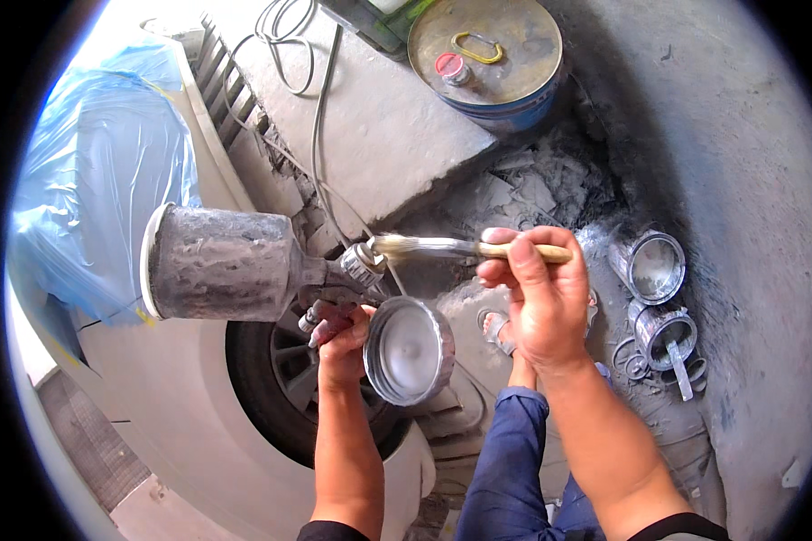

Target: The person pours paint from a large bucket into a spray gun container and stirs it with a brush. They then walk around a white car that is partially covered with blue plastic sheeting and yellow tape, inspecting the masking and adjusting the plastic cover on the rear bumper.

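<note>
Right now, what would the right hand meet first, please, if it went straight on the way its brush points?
Its brush would likely meet the spray-gun nozzle first; depth leaves unclear whether they touch.

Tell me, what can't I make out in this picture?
Head view: inside the grey-stained cylindrical cup; its opaque wall hides it.
Head view: what supports the round grey lid beside the left hand; the lid itself hides it.
Head view: the rest of the green object; the top edge cuts it off.
Head view: inside the blue-sided metal drum; its closed top hides it.
</note>
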Demonstrator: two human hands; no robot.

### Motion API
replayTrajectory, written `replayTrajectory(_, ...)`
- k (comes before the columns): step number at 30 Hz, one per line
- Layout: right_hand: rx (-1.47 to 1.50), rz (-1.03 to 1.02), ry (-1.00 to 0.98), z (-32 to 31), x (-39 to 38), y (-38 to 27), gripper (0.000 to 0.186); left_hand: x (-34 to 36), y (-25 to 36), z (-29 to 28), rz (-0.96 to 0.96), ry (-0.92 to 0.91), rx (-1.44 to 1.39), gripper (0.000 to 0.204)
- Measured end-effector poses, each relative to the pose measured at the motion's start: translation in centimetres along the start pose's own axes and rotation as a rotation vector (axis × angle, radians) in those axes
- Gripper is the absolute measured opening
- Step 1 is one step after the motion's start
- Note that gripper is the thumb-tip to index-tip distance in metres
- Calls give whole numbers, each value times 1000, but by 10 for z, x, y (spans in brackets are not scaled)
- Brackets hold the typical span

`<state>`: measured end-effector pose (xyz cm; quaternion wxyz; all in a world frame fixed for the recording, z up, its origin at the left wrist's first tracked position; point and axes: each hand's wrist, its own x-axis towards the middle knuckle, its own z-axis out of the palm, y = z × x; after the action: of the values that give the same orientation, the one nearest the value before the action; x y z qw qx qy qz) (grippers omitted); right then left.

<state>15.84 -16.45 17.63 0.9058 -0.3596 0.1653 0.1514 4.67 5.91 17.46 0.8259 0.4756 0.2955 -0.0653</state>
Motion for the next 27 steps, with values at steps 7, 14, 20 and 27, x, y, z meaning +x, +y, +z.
replayTrajectory(7,-27,29,23,-3,2,-6,18,-5,-1,-4,-43,-13,-20,11)
replayTrajectory(14,87,158,-24,-10,19,-12,14,-8,11,20,-68,34,-135,10)
replayTrajectory(20,186,282,-158,-8,47,-24,9,-8,24,38,-53,140,-113,19)
replayTrajectory(27,219,414,-230,-11,70,-18,8,-16,25,31,-28,-16,-86,35)
